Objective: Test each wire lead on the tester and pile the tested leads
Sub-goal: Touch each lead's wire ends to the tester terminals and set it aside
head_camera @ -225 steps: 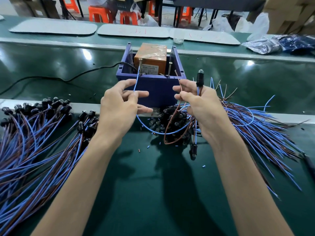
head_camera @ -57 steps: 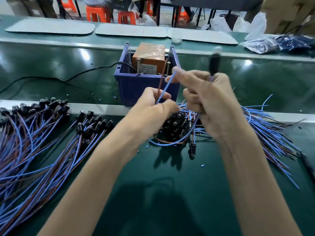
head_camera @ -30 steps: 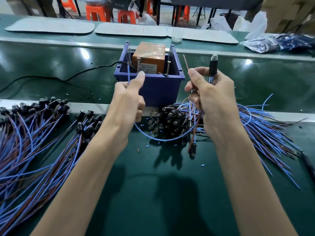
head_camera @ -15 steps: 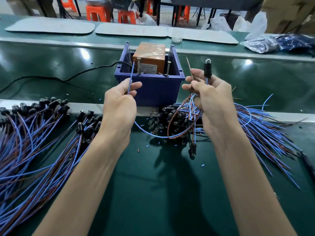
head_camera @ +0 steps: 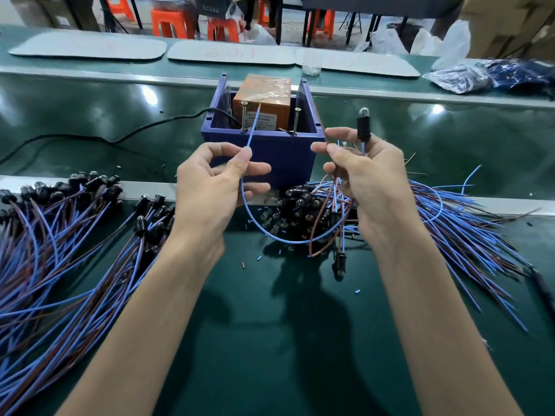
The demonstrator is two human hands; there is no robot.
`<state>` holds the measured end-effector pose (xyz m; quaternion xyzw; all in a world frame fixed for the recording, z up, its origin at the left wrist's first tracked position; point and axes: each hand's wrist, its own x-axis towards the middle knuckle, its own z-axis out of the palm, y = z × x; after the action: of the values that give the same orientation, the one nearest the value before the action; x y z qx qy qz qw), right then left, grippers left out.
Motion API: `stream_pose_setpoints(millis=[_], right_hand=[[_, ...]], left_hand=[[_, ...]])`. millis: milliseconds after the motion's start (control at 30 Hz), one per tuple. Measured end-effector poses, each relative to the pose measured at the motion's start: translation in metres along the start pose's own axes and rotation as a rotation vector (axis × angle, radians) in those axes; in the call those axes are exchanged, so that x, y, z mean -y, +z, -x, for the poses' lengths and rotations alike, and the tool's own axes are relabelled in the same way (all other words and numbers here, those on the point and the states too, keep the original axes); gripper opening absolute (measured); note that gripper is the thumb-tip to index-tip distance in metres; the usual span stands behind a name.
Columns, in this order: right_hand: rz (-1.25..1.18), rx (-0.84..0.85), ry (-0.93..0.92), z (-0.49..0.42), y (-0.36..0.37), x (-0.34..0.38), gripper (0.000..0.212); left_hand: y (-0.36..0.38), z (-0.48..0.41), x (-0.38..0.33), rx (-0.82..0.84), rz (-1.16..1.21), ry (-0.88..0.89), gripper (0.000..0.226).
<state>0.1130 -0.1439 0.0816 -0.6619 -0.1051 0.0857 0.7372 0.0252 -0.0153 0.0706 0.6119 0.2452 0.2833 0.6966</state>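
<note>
Bright, even light from above; sharp in the middle, soft and bent at the edges.
Two white glare spots sit on the glossy far band of the worktop (head_camera: 246, 340), one upper left and one upper right of the frame, and soft dark shadows fall on its matte part at lower centre. The centre is crisp. The wire leads (head_camera: 495, 265) at the right edge smear into blur, those at lower left less so. The wide lens bows the straight lines across the top, where the background looks slightly washed out.

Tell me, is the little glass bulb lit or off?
Off. The small clear glass bulb, on the black holder held by the right hand, shows no glow. The left hand pinches its thin blue wire.
</note>
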Motion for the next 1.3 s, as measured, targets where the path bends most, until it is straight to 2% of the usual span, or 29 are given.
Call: stream_pose_setpoints(millis=[100, 267, 467, 667, 1000, 1300], right_hand=[[0.001, -0.022, 0.004, -0.001, 0.0, 0.0, 0.02], [-0.015, -0.037, 0.01, -0.004, -0.001, -0.001, 0.031], [-0.045, -0.035, 0.014, -0.008, -0.001, -0.009, 0.032], [-0.009, -0.061, 0.037, -0.008, 0.0, -0.013, 0.026], [0.155, 0.101, 0.032, -0.003, 0.005, -0.012, 0.03], [0.194, 0.12, 0.048, -0.005, 0.001, -0.012, 0.031]], left_hand=[[0.0, -0.002, 0.0, -0.054, 0.024, 0.022, 0.009], [0.001, -0.003, 0.0, -0.082, 0.051, 0.059, 0.028], [0.0, -0.004, 0.004, -0.131, 0.087, 0.12, 0.032], [-0.002, -0.007, 0.007, -0.104, 0.099, 0.045, 0.019], [-0.001, -0.008, 0.009, -0.048, 0.074, 0.034, 0.021], [-0.001, -0.007, 0.01, -0.025, 0.049, 0.027, 0.018]])
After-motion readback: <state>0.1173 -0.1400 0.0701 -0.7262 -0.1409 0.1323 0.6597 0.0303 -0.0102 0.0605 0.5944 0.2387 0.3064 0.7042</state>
